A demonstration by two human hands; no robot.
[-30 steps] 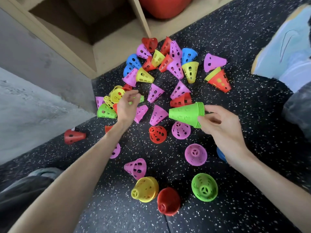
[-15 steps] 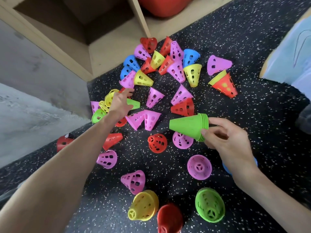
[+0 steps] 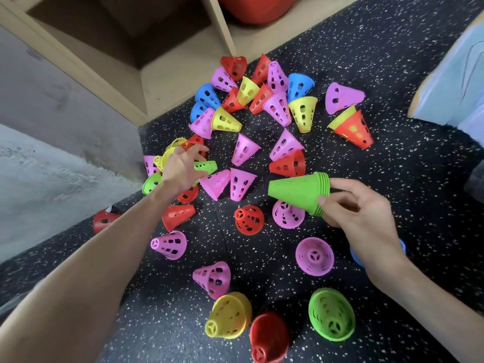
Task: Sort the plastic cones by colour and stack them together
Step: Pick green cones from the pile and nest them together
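Dozens of plastic cones (image 3: 277,106) lie scattered across the speckled floor (image 3: 392,61) in front of us. Our right hand (image 3: 366,218) holds a green stack (image 3: 301,193) on its side above the floor, fingers (image 3: 343,183) and thumb pinching its wide end. Our left hand (image 3: 183,169) reaches over a single green cone (image 3: 207,165), fingers spread wide; whether they touch it, we cannot quite tell.
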